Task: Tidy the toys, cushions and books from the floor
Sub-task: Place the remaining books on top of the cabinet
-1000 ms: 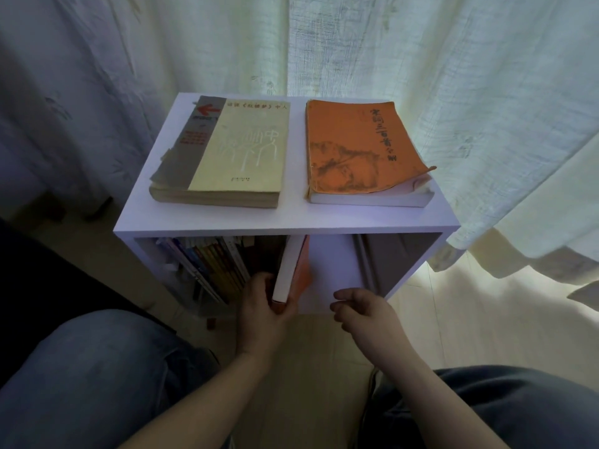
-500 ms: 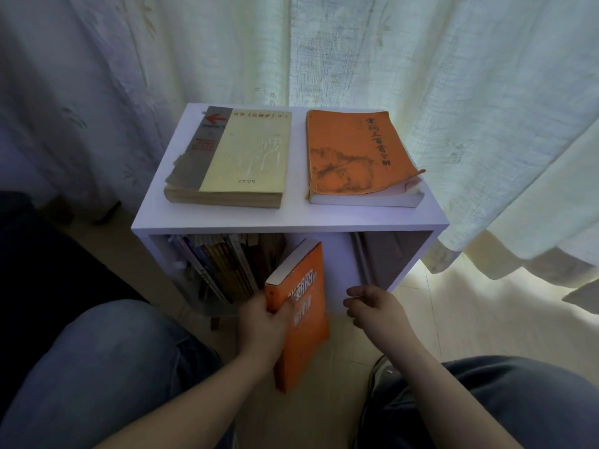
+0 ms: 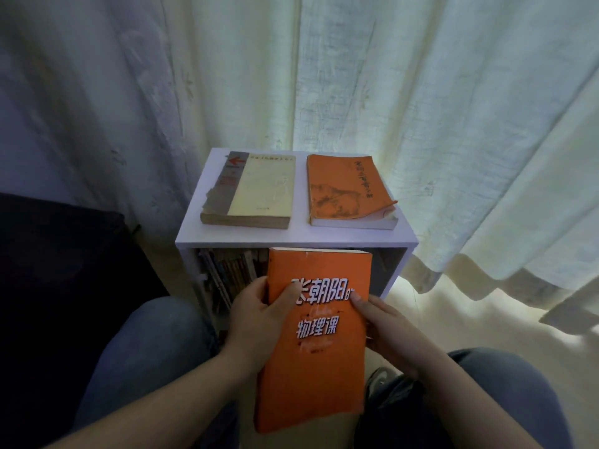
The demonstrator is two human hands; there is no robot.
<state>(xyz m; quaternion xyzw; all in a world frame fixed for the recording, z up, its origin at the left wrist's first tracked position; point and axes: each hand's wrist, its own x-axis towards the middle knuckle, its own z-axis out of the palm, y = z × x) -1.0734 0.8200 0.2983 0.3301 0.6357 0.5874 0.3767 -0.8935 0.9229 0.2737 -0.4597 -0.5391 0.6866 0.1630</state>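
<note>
An orange book (image 3: 319,367) with white characters on its cover faces me, held flat in front of a small white shelf unit (image 3: 291,243). My left hand (image 3: 256,322) grips its left edge, thumb on the cover. My right hand (image 3: 385,328) holds its right edge. On the shelf top lie a cream and grey book (image 3: 251,192) at the left and a worn orange book (image 3: 348,189) at the right. Several upright books (image 3: 231,272) fill the left of the shelf's compartment.
Pale curtains (image 3: 421,108) hang behind the shelf and pool on the floor at the right. A dark piece of furniture (image 3: 61,270) stands at the left. My knees in jeans (image 3: 146,358) flank the book. Light wooden floor (image 3: 453,322) shows to the right.
The orange book has come out of the shelf compartment and been turned cover up toward me. My right hand, earlier free, now holds its right edge. The camera has pulled back.
</note>
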